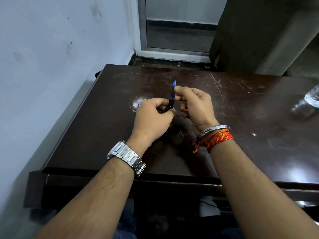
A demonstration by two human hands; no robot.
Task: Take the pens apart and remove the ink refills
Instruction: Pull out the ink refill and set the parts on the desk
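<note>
A dark pen (172,99) with a blue tip stands nearly upright above the middle of the dark wooden table (103,135). My left hand (153,118) grips its lower barrel. My right hand (195,106) pinches the pen near its blue upper end with thumb and fingertips. A small blue piece (138,105) peeks out behind the left hand's knuckles; what it is cannot be told. The pen's lower end is hidden inside my left fist.
A clear plastic object (309,100) lies at the table's right edge. The wall runs close along the left side. A window frame (172,54) and a dark curtain (250,31) stand behind the table. A drawer front (103,185) sits under the near edge.
</note>
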